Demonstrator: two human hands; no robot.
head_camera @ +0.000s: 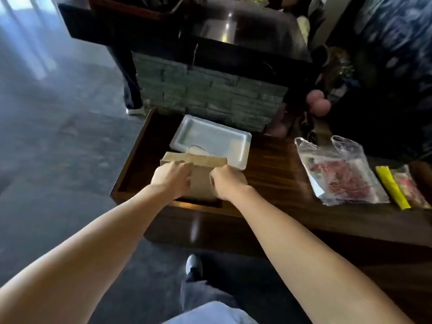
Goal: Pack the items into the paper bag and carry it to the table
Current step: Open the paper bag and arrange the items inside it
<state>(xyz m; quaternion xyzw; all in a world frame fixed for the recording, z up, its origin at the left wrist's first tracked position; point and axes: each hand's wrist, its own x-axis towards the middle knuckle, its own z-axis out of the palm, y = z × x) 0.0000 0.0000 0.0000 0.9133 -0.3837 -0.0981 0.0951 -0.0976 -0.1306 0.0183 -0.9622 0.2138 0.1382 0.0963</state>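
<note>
**Both hands on the paper bag, other items still out on the counter**

We see the brown paper bag (pixel 201 176) standing in a recessed wooden tray (pixel 131 174) at the left end of the dark wood counter (pixel 275 174). The left hand (pixel 171 180) is curled over the bag's left side near the top edge, and the right hand (pixel 228 183) is curled over its right side. Both hands are closed on the bag, knuckles toward us, with the bag's near face showing between them. The folded top edge of the bag sits just past the fingers, and a thin wire-like handle loop (pixel 195 148) rises from it. We cannot tell whether the bag's mouth is open or flat.

A white styrofoam container (pixel 215 139) lies directly behind the bag in the same tray, touching or nearly touching its far side; its lid is closed.

To the right, well apart from the hands, a clear plastic bag (pixel 339 171) with red contents lies flat on the counter. Further right are a yellow packet (pixel 392 188) and, just beside it, a second small packet with a red print (pixel 411 190).

Frame is motion-blurred toward the top and right. A stone-faced block (pixel 210 94) stands behind the tray. Our shoe (pixel 194 265) shows on the floor below.
</note>
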